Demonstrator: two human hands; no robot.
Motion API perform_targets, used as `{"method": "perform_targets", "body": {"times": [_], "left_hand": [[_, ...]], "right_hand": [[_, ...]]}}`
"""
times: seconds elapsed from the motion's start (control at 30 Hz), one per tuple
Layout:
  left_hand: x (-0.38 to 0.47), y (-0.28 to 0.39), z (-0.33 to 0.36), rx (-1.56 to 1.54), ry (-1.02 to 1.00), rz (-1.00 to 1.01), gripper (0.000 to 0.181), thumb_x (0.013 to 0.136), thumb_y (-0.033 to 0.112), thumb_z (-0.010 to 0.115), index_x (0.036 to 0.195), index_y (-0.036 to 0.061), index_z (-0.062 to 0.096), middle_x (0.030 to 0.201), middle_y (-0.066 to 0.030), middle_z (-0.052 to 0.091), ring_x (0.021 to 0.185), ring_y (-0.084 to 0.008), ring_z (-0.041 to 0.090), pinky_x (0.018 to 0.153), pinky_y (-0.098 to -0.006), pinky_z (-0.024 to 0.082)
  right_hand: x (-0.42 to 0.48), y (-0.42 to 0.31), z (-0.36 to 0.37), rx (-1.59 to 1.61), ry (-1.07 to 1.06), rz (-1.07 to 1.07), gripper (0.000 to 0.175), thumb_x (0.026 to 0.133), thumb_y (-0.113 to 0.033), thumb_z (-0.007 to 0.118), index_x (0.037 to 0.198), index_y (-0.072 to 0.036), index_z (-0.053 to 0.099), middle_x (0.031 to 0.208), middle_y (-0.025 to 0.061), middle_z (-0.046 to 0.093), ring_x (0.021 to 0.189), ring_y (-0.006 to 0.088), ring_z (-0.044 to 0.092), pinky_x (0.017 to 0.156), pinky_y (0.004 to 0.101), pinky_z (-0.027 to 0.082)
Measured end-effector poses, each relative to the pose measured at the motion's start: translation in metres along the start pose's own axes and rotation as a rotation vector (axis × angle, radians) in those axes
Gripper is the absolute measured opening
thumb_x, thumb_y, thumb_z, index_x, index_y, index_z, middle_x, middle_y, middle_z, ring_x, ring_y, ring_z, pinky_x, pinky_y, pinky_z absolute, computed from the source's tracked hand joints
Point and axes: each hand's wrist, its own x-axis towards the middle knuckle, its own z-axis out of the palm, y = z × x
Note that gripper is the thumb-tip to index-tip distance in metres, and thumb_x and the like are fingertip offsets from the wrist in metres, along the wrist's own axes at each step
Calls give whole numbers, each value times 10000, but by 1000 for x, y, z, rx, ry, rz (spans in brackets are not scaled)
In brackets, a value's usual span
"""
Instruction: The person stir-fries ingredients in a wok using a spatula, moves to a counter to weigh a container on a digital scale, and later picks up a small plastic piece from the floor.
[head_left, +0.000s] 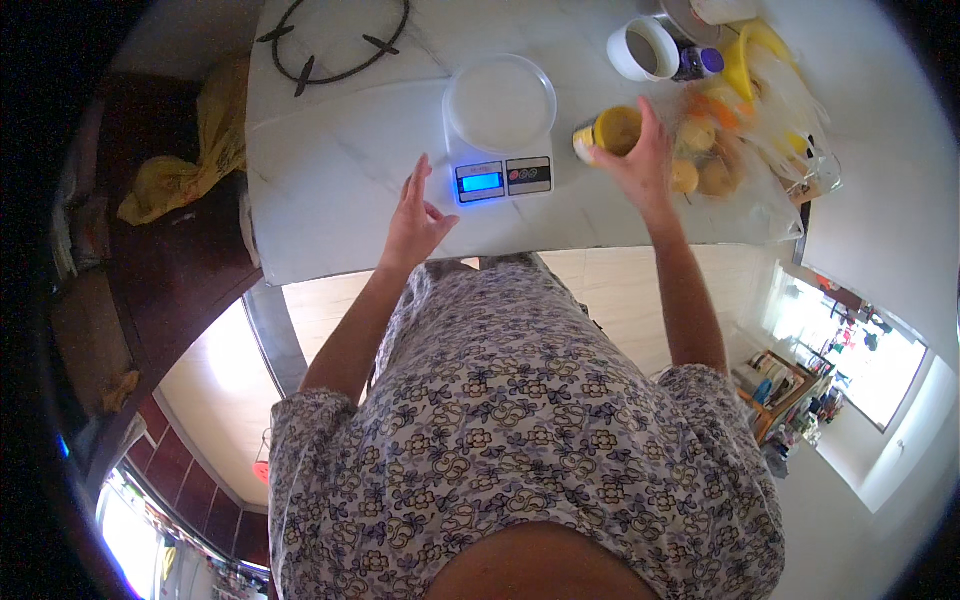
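Observation:
A white digital kitchen scale (499, 135) with a round clear-rimmed platform lies on the marble-patterned table before me. Its display (480, 182) glows blue, and no item rests on the platform. Just left of the display is my left hand (416, 225), fingers apart and holding nothing. To the right of the scale, my right hand (645, 169) spans a jar with a yellow lid (619, 129), thumb on the near side and fingers on the far right side. The jar is slightly tilted in view; whether its base touches the table I cannot tell.
Beyond the jar stand a white round container (643, 50) and a purple-capped bottle (709, 61). A clear plastic bag with round yellowish fruit (697, 161) lies at right, near a yellow container (742, 60). A black ring-shaped stand (330, 79) sits far left.

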Motion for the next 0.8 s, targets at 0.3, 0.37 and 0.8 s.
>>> {"method": "perform_targets", "body": {"times": [0.3, 0.37, 0.8], "left_hand": [[24, -19, 16, 201, 21, 136, 904, 632, 119, 714, 1364, 37, 190, 1244, -145, 419, 688, -190, 554, 699, -306, 485], [28, -32, 19, 239, 62, 165, 813, 655, 132, 694, 1332, 20, 258, 1180, -139, 461, 701, -200, 551, 705, -314, 477], [56, -70, 32, -99, 94, 59, 418, 744, 31, 532, 1159, 71, 508, 832, -131, 598, 768, -236, 579, 704, -335, 458]], "right_hand": [[-72, 17, 16, 85, 111, 140, 977, 558, -272, 800, 1321, -42, 234, 1283, 209, 336, 1159, 369, 365, 968, 464, 301], [-75, 22, 20, 163, 155, 156, 1009, 545, -257, 813, 1329, -43, 215, 1292, 215, 322, 1169, 374, 357, 970, 456, 311], [-84, 27, 49, 444, 234, 295, 1010, 549, -238, 823, 1313, 10, 211, 1265, 204, 356, 1165, 318, 390, 976, 394, 326]]}}
